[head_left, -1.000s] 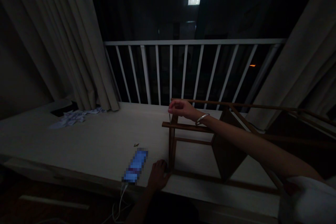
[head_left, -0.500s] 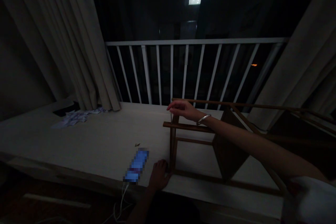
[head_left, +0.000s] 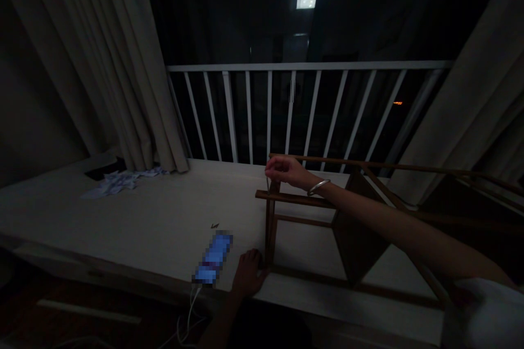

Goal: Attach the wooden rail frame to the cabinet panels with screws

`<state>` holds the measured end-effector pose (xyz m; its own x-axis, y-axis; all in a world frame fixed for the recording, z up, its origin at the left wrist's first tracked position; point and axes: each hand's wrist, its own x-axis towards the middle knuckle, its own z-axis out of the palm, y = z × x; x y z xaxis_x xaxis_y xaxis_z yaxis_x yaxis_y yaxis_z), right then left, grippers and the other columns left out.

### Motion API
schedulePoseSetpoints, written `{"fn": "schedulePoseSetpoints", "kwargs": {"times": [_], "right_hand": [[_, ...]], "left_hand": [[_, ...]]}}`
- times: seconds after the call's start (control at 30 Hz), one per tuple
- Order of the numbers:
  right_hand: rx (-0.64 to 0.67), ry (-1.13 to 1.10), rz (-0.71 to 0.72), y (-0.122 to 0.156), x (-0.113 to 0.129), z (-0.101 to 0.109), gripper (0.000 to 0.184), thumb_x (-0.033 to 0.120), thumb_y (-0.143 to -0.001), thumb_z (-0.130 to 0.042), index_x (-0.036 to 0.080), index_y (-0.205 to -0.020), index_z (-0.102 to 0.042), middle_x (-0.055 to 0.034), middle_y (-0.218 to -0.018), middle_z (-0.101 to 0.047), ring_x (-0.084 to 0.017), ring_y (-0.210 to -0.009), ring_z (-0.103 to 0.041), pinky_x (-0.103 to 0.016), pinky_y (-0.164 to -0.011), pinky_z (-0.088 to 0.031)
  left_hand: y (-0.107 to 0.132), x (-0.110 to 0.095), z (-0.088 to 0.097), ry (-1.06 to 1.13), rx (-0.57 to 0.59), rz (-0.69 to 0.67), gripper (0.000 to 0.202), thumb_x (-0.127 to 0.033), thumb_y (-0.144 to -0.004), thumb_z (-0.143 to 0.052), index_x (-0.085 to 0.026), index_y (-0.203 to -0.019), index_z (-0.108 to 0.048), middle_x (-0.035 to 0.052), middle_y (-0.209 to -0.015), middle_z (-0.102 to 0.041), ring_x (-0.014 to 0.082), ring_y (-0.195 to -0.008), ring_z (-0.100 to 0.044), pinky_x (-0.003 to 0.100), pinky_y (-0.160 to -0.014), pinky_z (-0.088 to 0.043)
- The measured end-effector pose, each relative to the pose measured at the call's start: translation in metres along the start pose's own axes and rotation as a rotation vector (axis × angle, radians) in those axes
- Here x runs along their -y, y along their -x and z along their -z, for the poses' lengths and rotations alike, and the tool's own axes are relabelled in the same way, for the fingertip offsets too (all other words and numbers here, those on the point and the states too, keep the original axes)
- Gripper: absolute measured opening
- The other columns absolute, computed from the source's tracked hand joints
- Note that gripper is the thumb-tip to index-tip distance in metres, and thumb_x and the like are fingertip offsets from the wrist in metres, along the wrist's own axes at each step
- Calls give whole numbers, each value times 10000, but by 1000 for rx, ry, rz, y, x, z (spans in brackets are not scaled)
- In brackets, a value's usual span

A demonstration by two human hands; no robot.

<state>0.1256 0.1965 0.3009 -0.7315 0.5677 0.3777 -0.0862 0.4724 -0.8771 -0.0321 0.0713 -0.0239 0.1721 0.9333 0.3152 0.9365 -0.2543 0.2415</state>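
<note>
Left hand (head_left: pixel 246 278) at wooden frame (head_left: pixel 269 229) foot — phone (head_left: pixel 213 259) beside.

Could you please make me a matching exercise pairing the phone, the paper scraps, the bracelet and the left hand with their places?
Things: 1 phone; 2 paper scraps; 3 bracelet; 4 left hand.
Places: a just behind the right hand; b below the curtain on the picture's left; c at the wooden frame's lower corner; d glowing blue on the white surface.
Pairs: 1-d, 2-b, 3-a, 4-c.

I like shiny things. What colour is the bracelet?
The bracelet looks silver; the head view shows it.
</note>
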Motion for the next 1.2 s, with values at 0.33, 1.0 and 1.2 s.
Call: {"fn": "schedulePoseSetpoints", "kwargs": {"times": [0.33, 1.0, 1.2], "right_hand": [[-39, -18, 57, -2, -3, 1, 303, 310, -606, -679, 143, -807, -525, 14, -729, -539, -67, -666, -508, -227, -643, -429], [-19, 381, 232, 5, 8, 1, 265, 385, -725, -554, 129, -787, -581, 16, -657, -465, -49, -534, -372, -195, -472, -298], [-39, 409, 272, 7, 10, 0, 255, 379, -731, -549, 129, -777, -574, 11, -667, -480, -50, -547, -390, -193, -488, -319]], "left_hand": [[0, 0, 2, 9, 4, -2, 400, -457, -800, -355, -183, -1074, -459, 93, -1058, -464, 234, -997, -403, 403, -873, -285], [-2, -1, 0, -8, 18, 6, 402, -462, -791, -369, -179, -1058, -470, 87, -1044, -462, 228, -971, -411, 388, -848, -303], [-3, -2, 1, 9, 9, 2, 392, -451, -789, -383, -177, -1057, -464, 82, -1035, -463, 223, -967, -412, 382, -850, -303]]}}
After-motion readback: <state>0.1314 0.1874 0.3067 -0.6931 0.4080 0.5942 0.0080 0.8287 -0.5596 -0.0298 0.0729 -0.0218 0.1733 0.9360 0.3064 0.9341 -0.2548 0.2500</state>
